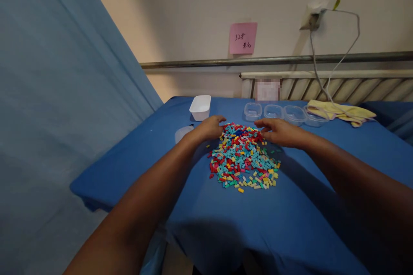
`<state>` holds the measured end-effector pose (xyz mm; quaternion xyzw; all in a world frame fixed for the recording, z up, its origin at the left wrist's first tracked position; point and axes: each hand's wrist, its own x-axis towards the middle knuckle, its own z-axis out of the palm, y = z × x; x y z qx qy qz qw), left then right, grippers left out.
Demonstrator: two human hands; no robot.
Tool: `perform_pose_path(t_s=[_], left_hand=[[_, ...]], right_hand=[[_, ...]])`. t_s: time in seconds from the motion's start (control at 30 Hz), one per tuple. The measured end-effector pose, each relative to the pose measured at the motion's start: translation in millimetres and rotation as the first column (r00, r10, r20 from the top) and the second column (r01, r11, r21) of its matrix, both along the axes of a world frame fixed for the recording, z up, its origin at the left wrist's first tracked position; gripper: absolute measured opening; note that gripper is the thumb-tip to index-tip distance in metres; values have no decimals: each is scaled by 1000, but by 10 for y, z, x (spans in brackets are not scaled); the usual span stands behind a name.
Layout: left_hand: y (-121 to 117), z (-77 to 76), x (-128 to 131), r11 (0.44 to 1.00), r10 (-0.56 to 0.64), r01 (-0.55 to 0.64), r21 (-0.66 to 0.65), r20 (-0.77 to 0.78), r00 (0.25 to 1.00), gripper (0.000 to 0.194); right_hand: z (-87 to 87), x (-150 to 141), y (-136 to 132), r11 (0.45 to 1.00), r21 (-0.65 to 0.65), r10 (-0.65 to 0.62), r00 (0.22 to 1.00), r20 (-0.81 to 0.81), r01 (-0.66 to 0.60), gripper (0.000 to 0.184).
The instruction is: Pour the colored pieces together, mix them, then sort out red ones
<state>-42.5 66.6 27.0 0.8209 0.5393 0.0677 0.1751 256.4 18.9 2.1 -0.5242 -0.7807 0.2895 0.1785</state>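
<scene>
A spread-out pile of small coloured plastic bricks (240, 154) lies on the blue cloth, in red, turquoise, yellow, green and dark blue. My left hand (210, 127) is at the pile's far left edge, fingers stretched toward it and holding nothing I can see. At the far right edge, my right hand (275, 131) reaches in from the other side with its fingers apart, close to the red bricks. Both hands face each other across the back of the heap. Part of each hand's inner side is hidden from view.
Behind the pile stand a white tub (200, 108) and a row of clear plastic containers (253, 111). A clear lid-like piece (183, 133) lies beside my left wrist. A yellow cloth (342, 111) and a white cable (358, 30) are at right. Blue curtain (64, 73) hangs at left.
</scene>
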Motion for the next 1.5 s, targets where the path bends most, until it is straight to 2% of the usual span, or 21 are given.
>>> perform_pose_path(t_s=[0.1, 0.2, 0.33, 0.4, 0.53, 0.7, 0.83, 1.1, 1.23, 1.33, 1.5], left_hand=[[206, -89, -98, 999, -43, 41, -36, -82, 996, 80], [347, -157, -47, 985, -151, 138, -103, -133, 980, 77], [455, -206, 106, 952, -305, 294, -88, -183, 935, 78], [482, -225, 156, 943, -330, 317, -107, -142, 933, 80], [462, -247, 168, 914, -338, 337, -225, 36, 941, 71], [298, -175, 136, 898, -235, 307, -315, 245, 940, 66], [116, -32, 147, 891, -255, 332, -308, 265, 930, 63], [-328, 220, 169, 934, -299, 320, -156, 146, 943, 55], [-554, 211, 139, 919, -328, 366, -147, 230, 916, 65], [-692, 156, 93, 927, -330, 361, -99, 237, 914, 66], [-854, 157, -120, 935, -315, 339, -101, 197, 928, 65]], right_hand=[[-77, 188, 134, 1000, 14, -30, 967, 251, 27, 75], [-147, 149, 245, 1000, 0, 21, 958, 284, -22, 64], [-185, -87, 397, 993, -11, 112, 957, 267, -114, 42], [-198, -184, 472, 991, -17, 131, 959, 252, -131, 47], [-220, -252, 534, 993, -31, 115, 971, 208, -111, 70], [-161, -254, 409, 992, -77, 104, 992, 67, -99, 66], [-34, -321, 277, 980, -140, 126, 986, -105, -140, 63], [176, -412, -12, 980, 54, 192, 981, 35, -194, 61], [196, -384, -244, 966, 71, 252, 966, -60, -247, 69], [213, -352, -409, 966, 31, 260, 957, -131, -258, 74], [270, -157, -598, 967, -29, 244, 956, -162, -252, 65]])
